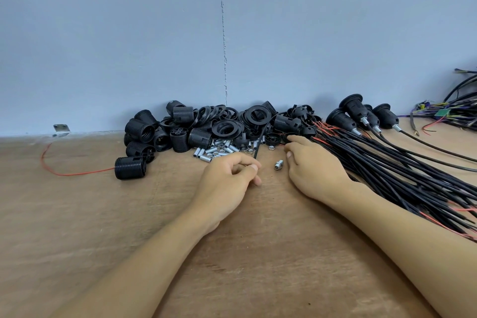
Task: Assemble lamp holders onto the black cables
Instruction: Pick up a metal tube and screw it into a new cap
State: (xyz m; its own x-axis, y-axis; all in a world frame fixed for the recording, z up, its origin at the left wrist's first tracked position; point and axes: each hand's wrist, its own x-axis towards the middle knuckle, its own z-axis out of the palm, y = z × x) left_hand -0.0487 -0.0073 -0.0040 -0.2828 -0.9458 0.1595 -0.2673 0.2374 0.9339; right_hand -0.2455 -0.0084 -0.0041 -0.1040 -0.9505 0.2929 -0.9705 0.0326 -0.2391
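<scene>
Black cable in left hand (right hand beside bundle).

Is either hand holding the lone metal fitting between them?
No, the metal fitting lies on the table between the left hand and right hand.

Seen from my remote station: ribbed, faintly glossy black plastic holders at centre frame. Bright bare-metal tubes lie below them, smooth dull-sheened cables at right, on a matt, grainy wooden table against a matt painted wall.
</scene>
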